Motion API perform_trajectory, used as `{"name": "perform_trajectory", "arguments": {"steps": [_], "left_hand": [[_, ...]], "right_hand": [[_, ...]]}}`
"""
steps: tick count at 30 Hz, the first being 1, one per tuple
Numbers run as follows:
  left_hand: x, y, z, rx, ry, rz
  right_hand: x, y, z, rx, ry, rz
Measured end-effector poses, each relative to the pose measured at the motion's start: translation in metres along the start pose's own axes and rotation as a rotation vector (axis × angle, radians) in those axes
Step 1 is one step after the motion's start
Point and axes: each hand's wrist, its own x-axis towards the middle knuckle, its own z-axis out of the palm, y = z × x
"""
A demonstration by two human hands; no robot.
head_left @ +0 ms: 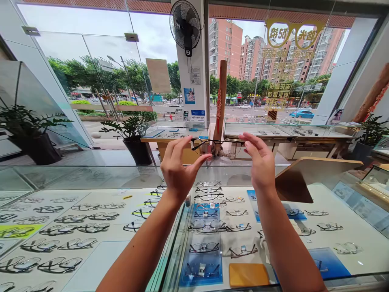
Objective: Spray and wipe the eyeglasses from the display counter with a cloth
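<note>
A pair of dark-rimmed eyeglasses is held up level above the display counter, its lenses clear against the shop window. My left hand grips its left end, fingertips at the top corner and thumb stretched below the lens. At the opposite end, the fingers of my right hand are closed around the right hinge area, partly hiding it. Beneath my arms lie rows of eyeglasses in the glass case, and an orange-yellow case rests near its front edge.
A brown-backed mirror or board leans on the counter to my right. More display cases stand by the window, with a wooden post between them. A potted plant is on the floor, and a black fan hangs on the pillar.
</note>
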Motion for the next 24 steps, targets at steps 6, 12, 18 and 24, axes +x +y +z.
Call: {"name": "perform_trajectory", "arguments": {"steps": [6, 12, 18, 24], "left_hand": [[0.003, 0.005, 0.000, -0.023, -0.142, 0.087], [0.004, 0.011, -0.002, -0.023, -0.198, 0.165], [0.006, 0.012, -0.004, -0.019, -0.214, 0.215], [0.007, 0.014, -0.006, -0.145, -0.241, 0.178]], "right_hand": [[-0.002, -0.011, -0.004, -0.360, -0.138, -0.287], [0.000, -0.006, -0.005, -0.365, -0.297, -0.247], [0.005, -0.002, -0.011, -0.191, -0.408, -0.105], [0.006, 0.000, -0.013, -0.111, -0.452, -0.019]]}}
